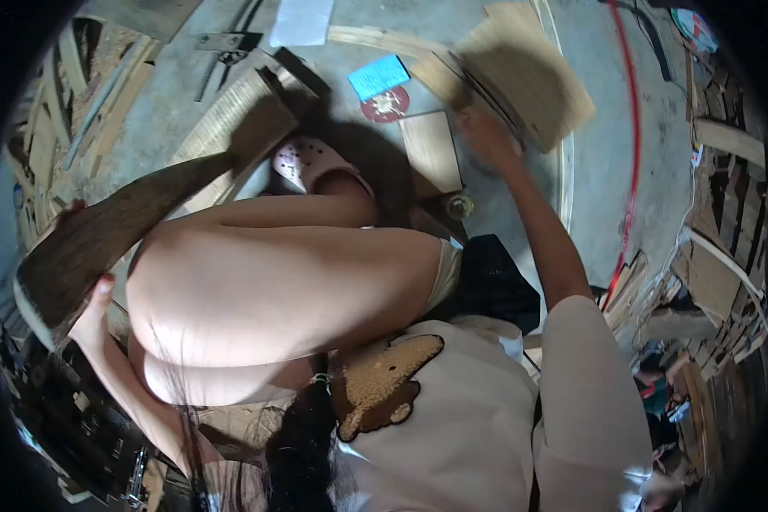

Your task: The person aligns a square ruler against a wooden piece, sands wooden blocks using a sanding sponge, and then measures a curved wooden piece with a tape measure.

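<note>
A long dark brown wooden piece [111,235] slants across the left side, its upper end by a light wooden block [260,128]. My left hand [94,305] is closed round its lower part, with the thumb on the near side and fingertips at the far edge. On the upper right, my right hand [489,136] is low over the floor beside thin dark strips [489,92] and a wide light board [529,72]. Its fingers are blurred, and whether they grip anything is unclear. A small light board [432,152] lies just left of that hand.
A blue packet [378,78] lies by a reddish disc [386,104] on the grey floor. Near my clothing is a small round container [459,206]. A dark metal tool [228,49] lies upper left. A red line [632,128] runs down the right, beside scrap wood [730,141].
</note>
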